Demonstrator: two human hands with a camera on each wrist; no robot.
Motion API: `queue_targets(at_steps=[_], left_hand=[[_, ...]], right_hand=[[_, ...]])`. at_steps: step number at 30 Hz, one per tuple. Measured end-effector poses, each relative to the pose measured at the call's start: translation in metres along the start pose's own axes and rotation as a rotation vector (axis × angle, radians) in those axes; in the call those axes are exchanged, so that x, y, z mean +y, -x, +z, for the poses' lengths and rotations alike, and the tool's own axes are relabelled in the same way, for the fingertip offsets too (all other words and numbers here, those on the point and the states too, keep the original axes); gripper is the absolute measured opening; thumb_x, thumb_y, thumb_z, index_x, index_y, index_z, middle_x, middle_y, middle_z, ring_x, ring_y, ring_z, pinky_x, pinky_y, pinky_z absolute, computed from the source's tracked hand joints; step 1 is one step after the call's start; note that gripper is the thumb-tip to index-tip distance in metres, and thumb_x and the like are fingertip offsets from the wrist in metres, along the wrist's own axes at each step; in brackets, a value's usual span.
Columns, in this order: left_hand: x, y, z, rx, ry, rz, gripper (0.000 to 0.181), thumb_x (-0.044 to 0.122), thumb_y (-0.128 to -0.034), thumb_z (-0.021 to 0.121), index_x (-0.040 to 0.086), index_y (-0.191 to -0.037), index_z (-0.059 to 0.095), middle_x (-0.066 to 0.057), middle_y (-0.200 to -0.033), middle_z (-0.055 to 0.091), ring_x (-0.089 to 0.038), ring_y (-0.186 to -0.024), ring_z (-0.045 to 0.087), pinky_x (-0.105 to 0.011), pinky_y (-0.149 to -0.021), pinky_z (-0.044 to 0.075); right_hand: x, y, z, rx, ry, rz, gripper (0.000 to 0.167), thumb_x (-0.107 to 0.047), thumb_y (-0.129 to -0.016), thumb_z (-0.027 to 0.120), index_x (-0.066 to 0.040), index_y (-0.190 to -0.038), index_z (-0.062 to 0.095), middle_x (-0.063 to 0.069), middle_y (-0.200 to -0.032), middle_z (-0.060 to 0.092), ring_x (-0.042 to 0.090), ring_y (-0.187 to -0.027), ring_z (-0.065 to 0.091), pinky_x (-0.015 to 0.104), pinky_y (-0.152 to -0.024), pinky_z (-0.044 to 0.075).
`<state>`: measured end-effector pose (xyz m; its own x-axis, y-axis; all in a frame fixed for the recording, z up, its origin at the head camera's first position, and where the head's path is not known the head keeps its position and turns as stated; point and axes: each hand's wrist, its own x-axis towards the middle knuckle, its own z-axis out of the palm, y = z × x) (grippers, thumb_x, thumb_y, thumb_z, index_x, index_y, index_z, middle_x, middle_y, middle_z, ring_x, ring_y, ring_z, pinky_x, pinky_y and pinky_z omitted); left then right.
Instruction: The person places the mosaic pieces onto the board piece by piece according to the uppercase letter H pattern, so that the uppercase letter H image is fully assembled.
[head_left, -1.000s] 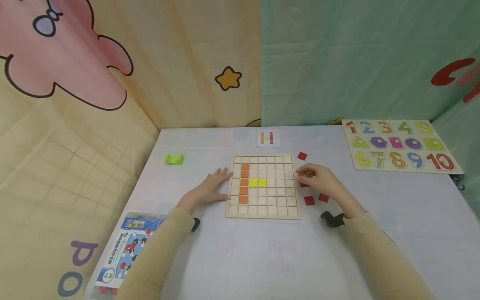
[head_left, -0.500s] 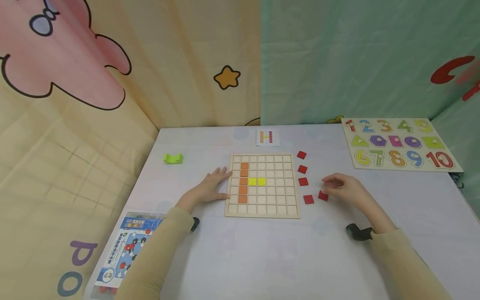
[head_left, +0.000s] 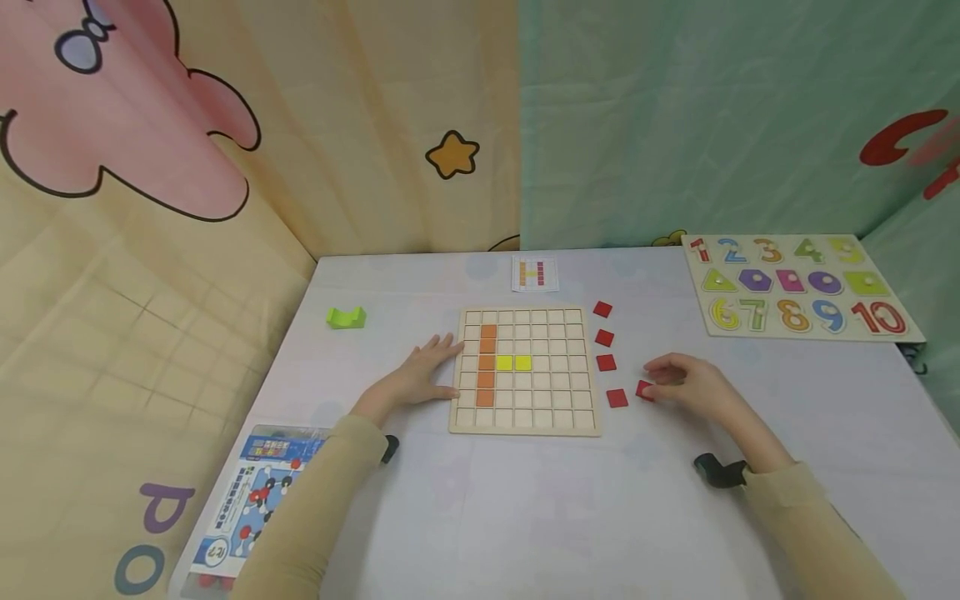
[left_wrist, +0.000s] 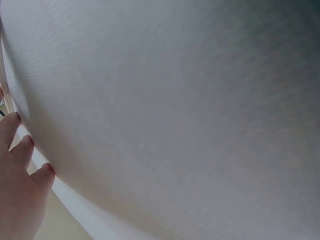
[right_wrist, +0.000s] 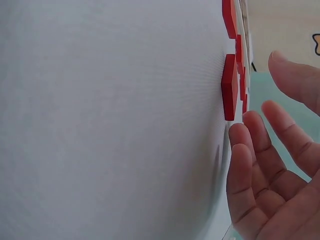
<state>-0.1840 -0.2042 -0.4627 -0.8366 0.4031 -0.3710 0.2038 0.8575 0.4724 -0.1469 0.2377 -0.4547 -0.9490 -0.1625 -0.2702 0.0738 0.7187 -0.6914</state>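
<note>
A wooden grid board (head_left: 555,421) lies mid-table. A column of orange tiles (head_left: 488,363) and two yellow tiles (head_left: 513,362) sit in its squares. My left hand (head_left: 408,379), fingers spread, rests against the board's left edge; its fingertips (left_wrist: 44,172) also show in the left wrist view. Several red tiles (head_left: 606,363) lie right of the board. My right hand (head_left: 693,390) is at the outermost red tile (head_left: 642,389), its thumb overlapping it in the head view. From the right wrist, that tile (right_wrist: 229,87) lies flat, with thumb and fingers apart around it.
Behind the board lies a small pattern card (head_left: 536,273). A number and shape puzzle (head_left: 772,333) occupies the back right. At left are a green notched block (head_left: 346,318) and a packaged set (head_left: 251,500) partly under the left sleeve. Curtains (head_left: 450,75) border the table.
My right hand has shifted right, from beside the board to the outermost red tile, uncovering the red tiles in the column. Its thumb has come down over that tile. My left hand stays put.
</note>
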Motion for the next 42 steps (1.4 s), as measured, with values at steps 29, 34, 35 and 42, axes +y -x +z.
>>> queue_targets(at_steps=[29,34,35,42], left_hand=[[0.001,-0.001,-0.001,-0.004,-0.014,-0.01,0.091,0.039,-0.0859,0.075,0.021,-0.158,0.022,-0.006,-0.167,0.006,-0.029,-0.155,-0.003,-0.051,-0.125,0.0],[0.002,0.0,-0.002,0.005,-0.016,0.007,0.091,0.037,-0.0859,0.075,0.019,-0.158,0.023,-0.008,-0.167,0.008,-0.03,-0.155,-0.001,-0.052,-0.125,0.001],[0.002,0.0,-0.002,0.005,-0.015,0.007,0.091,0.037,-0.086,0.075,0.019,-0.158,0.023,-0.008,-0.167,0.008,-0.031,-0.155,-0.001,-0.052,-0.125,0.001],[0.003,0.002,-0.002,-0.004,-0.005,-0.007,0.091,0.037,-0.0857,0.075,0.021,-0.158,0.022,-0.007,-0.167,0.007,-0.03,-0.155,-0.003,-0.052,-0.125,0.0]], right_hand=[[-0.008,-0.005,0.008,-0.008,0.082,0.025,0.025,-0.018,-0.085,0.077,-0.003,-0.101,0.065,0.01,-0.09,0.065,0.023,-0.083,0.056,0.031,-0.074,0.053],[-0.017,-0.015,0.005,-0.005,0.014,-0.001,0.026,-0.019,-0.087,0.074,-0.003,-0.106,0.065,0.011,-0.096,0.069,0.022,-0.086,0.06,0.029,-0.077,0.054],[-0.021,-0.018,0.004,-0.002,-0.001,-0.006,0.027,-0.019,-0.088,0.074,-0.003,-0.108,0.065,0.012,-0.098,0.069,0.022,-0.087,0.061,0.029,-0.079,0.055],[-0.057,-0.05,0.011,0.002,-0.154,0.02,0.031,-0.02,-0.091,0.071,-0.002,-0.114,0.062,0.015,-0.107,0.067,0.024,-0.092,0.063,0.028,-0.08,0.056]])
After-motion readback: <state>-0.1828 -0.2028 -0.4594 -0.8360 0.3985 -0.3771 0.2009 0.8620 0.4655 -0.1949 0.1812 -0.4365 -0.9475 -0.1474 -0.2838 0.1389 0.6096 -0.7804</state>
